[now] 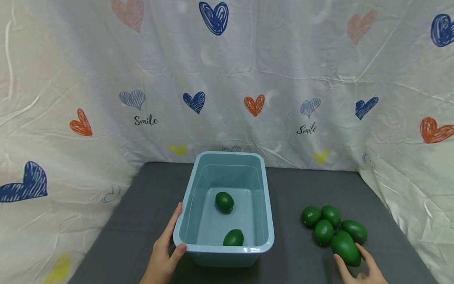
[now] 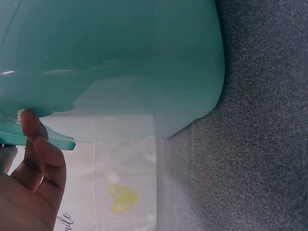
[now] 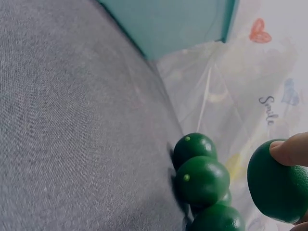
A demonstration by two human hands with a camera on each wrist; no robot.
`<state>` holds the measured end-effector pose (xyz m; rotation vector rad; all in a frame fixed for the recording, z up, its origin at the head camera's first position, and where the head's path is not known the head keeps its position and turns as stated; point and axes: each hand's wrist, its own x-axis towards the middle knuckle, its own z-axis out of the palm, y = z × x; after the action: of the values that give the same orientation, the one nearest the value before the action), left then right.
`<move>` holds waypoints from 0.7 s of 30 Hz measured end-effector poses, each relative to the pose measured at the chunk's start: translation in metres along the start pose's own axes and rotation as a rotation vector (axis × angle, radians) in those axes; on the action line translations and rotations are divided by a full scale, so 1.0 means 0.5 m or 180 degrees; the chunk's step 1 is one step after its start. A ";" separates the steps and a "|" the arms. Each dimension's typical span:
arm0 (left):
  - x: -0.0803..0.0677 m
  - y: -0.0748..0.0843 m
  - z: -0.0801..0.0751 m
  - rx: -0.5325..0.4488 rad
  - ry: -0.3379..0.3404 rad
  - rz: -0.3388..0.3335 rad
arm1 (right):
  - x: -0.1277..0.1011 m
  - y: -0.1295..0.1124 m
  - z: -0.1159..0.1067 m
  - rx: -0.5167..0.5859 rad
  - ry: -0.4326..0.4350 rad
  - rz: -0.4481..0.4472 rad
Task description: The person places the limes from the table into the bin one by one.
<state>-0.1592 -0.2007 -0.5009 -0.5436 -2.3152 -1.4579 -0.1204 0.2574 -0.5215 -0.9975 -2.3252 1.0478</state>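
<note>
Pinching an avocado-like fruit (image 1: pixel 345 247), lower right of the head view, with fingers of the right hand (image 1: pixel 362 278) parted to its width; gripping the blue tub (image 1: pixel 227 259) by its rim with the left hand (image 1: pixel 162 256). Likely firm, slick; best held round the middle.

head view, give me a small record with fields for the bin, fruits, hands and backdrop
bin: light blue, rectangular, open-topped, on the dark gray table
inside: two green fruits, apart from each other
left hand: holds the bin's left side at the rim, near the front corner
right hand: pinches one green fruit
right of bin: four more green fruits, clustered
backdrop: white cloth printed with hearts and "Smile"
</note>
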 end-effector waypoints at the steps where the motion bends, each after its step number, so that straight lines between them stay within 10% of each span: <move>1: -0.001 0.000 0.000 0.0003 0.0002 -0.0003 | -0.001 -0.002 0.000 0.0014 0.0014 -0.0008; 21: -0.002 -0.008 0.007 -0.0062 0.0053 0.0011 | -0.047 -0.053 0.031 -0.0136 0.0076 -0.0580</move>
<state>-0.1604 -0.1992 -0.5058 -0.5383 -2.2885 -1.4792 -0.1258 0.2202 -0.5128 -0.7911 -2.3762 0.9135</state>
